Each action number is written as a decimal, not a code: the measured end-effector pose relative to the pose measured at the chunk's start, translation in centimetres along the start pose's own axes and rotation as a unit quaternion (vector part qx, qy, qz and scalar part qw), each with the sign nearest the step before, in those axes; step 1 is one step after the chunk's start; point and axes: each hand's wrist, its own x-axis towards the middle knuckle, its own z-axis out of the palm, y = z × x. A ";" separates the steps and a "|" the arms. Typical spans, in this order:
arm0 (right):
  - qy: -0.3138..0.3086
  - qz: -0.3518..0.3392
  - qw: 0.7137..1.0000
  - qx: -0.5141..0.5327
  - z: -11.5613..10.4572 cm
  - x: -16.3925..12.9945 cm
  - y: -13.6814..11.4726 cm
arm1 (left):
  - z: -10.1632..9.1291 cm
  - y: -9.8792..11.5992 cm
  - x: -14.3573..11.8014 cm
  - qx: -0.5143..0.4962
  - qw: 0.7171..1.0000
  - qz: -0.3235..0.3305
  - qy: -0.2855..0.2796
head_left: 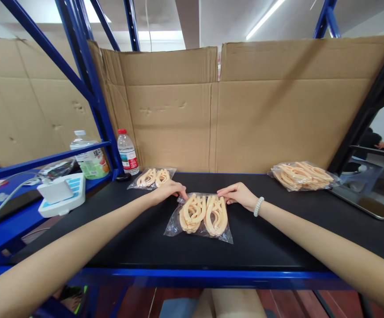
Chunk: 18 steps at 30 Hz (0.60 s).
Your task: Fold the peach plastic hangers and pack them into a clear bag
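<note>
In front of me on the black tabletop lies a clear plastic bag (202, 216) holding two groups of cream-coloured, loop-shaped pieces side by side. My left hand (169, 191) is closed at the bag's upper left corner, fingertips on the film. At the upper right corner my right hand (239, 195), with a beaded bracelet (258, 206) on its wrist, has thumb and fingers pinched on the edge. A second clear bag of similar loops (153, 178) rests just behind my left hand. Farther right, another clear bag (303, 176) is filled with a pile of cream-coloured pieces.
Cardboard panels (172, 110) wall off the back of the black tabletop (126, 240). A red-capped water bottle (127, 152) stands at the back left by a blue metal post (101, 119). Beyond it are a larger bottle (91, 159) and a white power strip (64, 194) with cables.
</note>
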 end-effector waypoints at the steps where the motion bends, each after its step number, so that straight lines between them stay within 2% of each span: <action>1: 0.003 0.010 1.000 0.007 0.0 -0.1 0.0 | 0.1 0.2 0.1 0.002 1.000 -0.019 0.003; 5: 0.020 0.034 0.999 0.024 0.2 -0.3 -0.3 | 0.4 1.2 0.7 0.026 0.997 -0.075 -0.013; 11: 0.050 0.046 0.997 0.029 0.6 -0.5 -0.6 | 0.0 2.9 2.0 0.076 0.983 -0.121 -0.118; 18: 0.052 0.046 0.997 -0.022 1.0 -0.6 -1.2 | -0.5 4.7 3.5 0.119 0.945 -0.213 -0.219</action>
